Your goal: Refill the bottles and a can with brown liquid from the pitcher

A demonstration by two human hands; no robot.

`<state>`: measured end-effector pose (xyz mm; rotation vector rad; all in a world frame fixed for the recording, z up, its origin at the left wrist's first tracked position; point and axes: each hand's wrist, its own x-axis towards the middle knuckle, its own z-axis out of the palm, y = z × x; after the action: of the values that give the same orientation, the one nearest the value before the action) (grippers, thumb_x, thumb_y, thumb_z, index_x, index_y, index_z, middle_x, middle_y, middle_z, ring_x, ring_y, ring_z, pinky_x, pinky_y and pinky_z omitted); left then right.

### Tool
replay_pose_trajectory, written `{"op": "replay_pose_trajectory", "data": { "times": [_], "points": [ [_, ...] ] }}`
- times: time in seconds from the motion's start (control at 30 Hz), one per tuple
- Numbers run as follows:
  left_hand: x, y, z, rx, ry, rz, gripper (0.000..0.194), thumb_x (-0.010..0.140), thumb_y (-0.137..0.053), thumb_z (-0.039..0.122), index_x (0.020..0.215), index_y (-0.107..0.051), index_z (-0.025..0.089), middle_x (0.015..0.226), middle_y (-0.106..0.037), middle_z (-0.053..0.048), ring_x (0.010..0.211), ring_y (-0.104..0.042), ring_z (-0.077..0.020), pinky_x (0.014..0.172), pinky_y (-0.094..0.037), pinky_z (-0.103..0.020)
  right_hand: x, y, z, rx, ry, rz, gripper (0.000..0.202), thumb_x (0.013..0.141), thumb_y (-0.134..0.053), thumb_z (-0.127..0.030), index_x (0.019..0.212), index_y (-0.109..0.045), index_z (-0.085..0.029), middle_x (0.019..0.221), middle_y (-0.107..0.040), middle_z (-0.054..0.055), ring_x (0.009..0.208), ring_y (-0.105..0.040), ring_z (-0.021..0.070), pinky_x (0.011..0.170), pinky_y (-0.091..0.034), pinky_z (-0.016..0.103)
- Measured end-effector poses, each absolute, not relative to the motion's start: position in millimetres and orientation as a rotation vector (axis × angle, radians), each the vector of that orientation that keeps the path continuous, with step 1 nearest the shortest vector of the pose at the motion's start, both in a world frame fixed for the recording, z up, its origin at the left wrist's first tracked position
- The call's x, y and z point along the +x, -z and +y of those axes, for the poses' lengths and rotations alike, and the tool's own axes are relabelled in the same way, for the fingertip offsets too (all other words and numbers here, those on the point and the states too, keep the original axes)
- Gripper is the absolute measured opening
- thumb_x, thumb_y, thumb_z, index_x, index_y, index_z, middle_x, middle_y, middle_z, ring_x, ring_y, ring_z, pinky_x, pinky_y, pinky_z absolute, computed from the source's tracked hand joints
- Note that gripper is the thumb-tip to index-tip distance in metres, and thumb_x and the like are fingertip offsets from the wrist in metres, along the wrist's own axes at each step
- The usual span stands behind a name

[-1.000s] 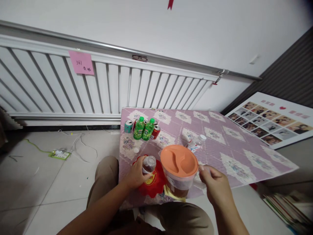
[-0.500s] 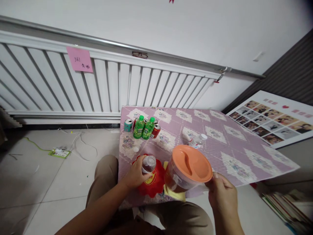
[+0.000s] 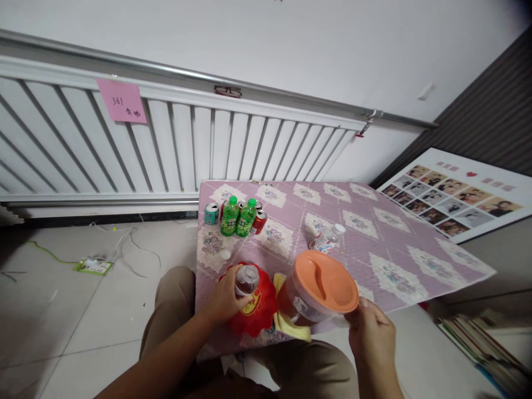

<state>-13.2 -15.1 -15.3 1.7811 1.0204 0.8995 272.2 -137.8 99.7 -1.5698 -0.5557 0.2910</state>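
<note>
Before you, a white ribbed radiator [image 3: 245,144] lines the pale wall [image 3: 266,50] beyond the counter's [image 3: 286,208] far edge; a photo board [image 3: 453,194] leans past its right side, above grey tiled floor [image 3: 100,310].

Bottles [image 3: 238,217] before cans [image 3: 258,221] | tray [image 3: 258,310] left of pitcher [image 3: 311,293] | capped bottle [image 3: 328,238] behind pitcher

Wall [image 3: 249,50]: soft, even light
Floor [image 3: 103,310]: shadowed towards eight o'clock
Radiator [image 3: 180,147]: stretched towards nine o'clock
Corner [image 3: 524,8], two o'clock: dark
</note>
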Motion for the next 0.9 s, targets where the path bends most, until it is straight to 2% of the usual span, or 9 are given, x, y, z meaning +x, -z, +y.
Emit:
{"op": "replay_pose_trajectory", "data": {
  "times": [0.17, 0.33, 0.43, 0.57, 0.77, 0.9],
  "points": [
    [-12.8, 16.0, -15.7, 1.789, -0.896, 1.034, 0.08, 0.072, -0.079, 0.026, 0.144, -0.045, 0.018, 0.146, -0.06, -0.019, 0.138, -0.059, -0.035, 0.119, -0.044, -0.056, 273.2, -114.2, -132.5, -1.536, -0.355, -0.376, 0.042, 0.054, -0.085, -0.053, 0.057, -0.061, -0.019, 0.049, -0.049, -0.004, 0.048, -0.041, 0.0101, 0.045, -0.03, 0.025],
    [-9.9, 24.1, -17.5, 1.797, -0.923, 1.052, 0.079, 0.072, -0.078, 0.025, 0.144, -0.045, 0.02, 0.148, -0.059, -0.019, 0.139, -0.058, -0.0353, 0.12, -0.044, -0.057, 278.1, -135.9, -116.2, -1.417, -0.327, -0.341, 0.045, 0.054, -0.083, -0.045, 0.048, -0.044, -0.024, 0.046, -0.033, -0.009, 0.047, -0.03, 0.0069, 0.043, -0.025, 0.024],
    [-9.3, 29.8, -17.7, 1.805, -0.934, 1.057, 0.08, 0.071, -0.078, 0.024, 0.144, -0.044, 0.021, 0.148, -0.059, -0.018, 0.14, -0.057, -0.0357, 0.12, -0.044, -0.058, 282.2, -139.5, -99.6, -1.345, -0.307, -0.375, 0.049, 0.058, -0.082, -0.044, 0.049, -0.039, -0.024, 0.048, -0.029, -0.01, 0.047, -0.026, 0.006, 0.043, -0.02, 0.023],
    [-10.2, 32.1, -18.2, 1.801, -0.903, 1.042, 0.08, 0.073, -0.078, 0.024, 0.146, -0.044, 0.022, 0.15, -0.058, -0.017, 0.142, -0.056, -0.0345, 0.121, -0.043, -0.057, 286.4, -130.5, -71.9, -1.307, -0.28, -0.458, 0.047, 0.065, -0.08, -0.045, 0.051, -0.04, -0.024, 0.049, -0.032, -0.01, 0.048, -0.028, 0.0066, 0.044, -0.023, 0.024],
    [-10.0, 32.0, -20.8, 1.778, -0.901, 1.046, 0.078, 0.074, -0.077, 0.023, 0.145, -0.045, 0.022, 0.148, -0.06, -0.016, 0.14, -0.058, -0.0339, 0.12, -0.045, -0.056, 285.0, -101.1, -27.7, -1.318, -0.283, -0.477, 0.049, 0.068, -0.079, -0.055, 0.051, -0.045, -0.024, 0.048, -0.037, -0.009, 0.048, -0.032, 0.0078, 0.047, -0.027, 0.024],
    [-8.7, 36.9, -22.5, 1.763, -0.899, 1.048, 0.08, 0.074, -0.076, 0.025, 0.146, -0.042, 0.021, 0.147, -0.06, -0.018, 0.138, -0.059, -0.0354, 0.118, -0.047, -0.059, 279.8, -79.1, -1.7, -1.338, -0.297, -0.499, 0.054, 0.07, -0.077, -0.061, 0.051, -0.042, -0.025, 0.048, -0.036, -0.009, 0.048, -0.031, 0.008, 0.047, -0.025, 0.025]
  ]
}}
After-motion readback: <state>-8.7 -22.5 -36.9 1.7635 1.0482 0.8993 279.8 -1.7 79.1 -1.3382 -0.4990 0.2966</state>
